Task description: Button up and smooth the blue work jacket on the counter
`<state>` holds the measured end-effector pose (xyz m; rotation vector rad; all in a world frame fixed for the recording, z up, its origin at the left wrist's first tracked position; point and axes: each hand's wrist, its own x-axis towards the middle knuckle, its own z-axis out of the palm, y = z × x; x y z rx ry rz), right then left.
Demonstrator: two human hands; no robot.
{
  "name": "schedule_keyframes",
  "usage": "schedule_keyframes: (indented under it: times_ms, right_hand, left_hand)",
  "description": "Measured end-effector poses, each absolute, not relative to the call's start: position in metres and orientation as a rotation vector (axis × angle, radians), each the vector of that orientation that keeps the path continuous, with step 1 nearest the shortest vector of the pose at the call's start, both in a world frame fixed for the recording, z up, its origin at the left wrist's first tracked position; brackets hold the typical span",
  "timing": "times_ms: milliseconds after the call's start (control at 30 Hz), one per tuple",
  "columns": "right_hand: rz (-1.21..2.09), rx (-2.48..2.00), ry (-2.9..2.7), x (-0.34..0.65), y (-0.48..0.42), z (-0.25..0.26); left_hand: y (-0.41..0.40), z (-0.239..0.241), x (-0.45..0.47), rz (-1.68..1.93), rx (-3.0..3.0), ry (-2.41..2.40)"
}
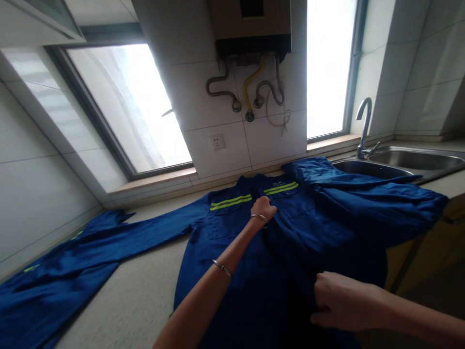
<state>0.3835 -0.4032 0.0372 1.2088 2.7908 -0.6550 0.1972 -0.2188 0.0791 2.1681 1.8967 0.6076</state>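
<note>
A dark blue work jacket with yellow-green reflective stripes lies spread front-up on the countertop. My left hand is closed on the jacket's front edge near the chest, just below the collar. My right hand is closed on the fabric lower down, near the front edge of the counter. One sleeve stretches out flat to the left. The other sleeve is folded across toward the sink.
A steel double sink with a tap sits at the right. A wall socket, pipes and a water heater are on the tiled wall between two windows. A wooden sill runs along the back.
</note>
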Motion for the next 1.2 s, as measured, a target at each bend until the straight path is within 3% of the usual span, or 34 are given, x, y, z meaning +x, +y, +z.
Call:
schedule_keyframes:
  times_ms: [100, 267, 533, 767, 933, 1033, 1100, 1200]
  right_hand:
    - [-0.794, 1.577, 2.796, 0.397, -0.415, 0.005]
    - [-1.415, 2.047, 2.702, 0.425, -0.433, -0.013]
    - [-2.164, 1.947, 2.511, 0.448, -0.433, 0.024]
    - [-2.695, 2.066, 2.039, 0.449, -0.421, 0.029]
    - [-2.739, 2.238, 2.006, 0.451, -0.422, 0.034]
    - [-2.797, 2.256, 2.089, 0.455, -0.423, 0.034]
    - [-2.928, 2.022, 2.163, 0.457, -0.424, 0.036]
    - [-3.035, 1.641, 2.246, 0.453, -0.426, 0.042]
  left_hand:
    - [-0.215, 0.083, 0.208, 0.580, 2.210, 1.937]
    - [-0.229, 0.084, 0.212, 0.476, 2.194, 1.810]
    - [-0.336, 0.102, 0.209, 0.590, 2.640, 1.619]
    - [-0.424, 0.050, 0.223, -0.217, 2.913, 0.839]
    - [-0.426, 0.040, 0.223, 0.012, 2.768, 0.957]
    - [-0.424, 0.018, 0.221, -0.262, 2.750, 0.979]
    - [-0.427, -0.009, 0.218, -0.507, 2.695, 1.076]
    - [-0.430, -0.049, 0.213, -0.578, 2.585, 1.318]
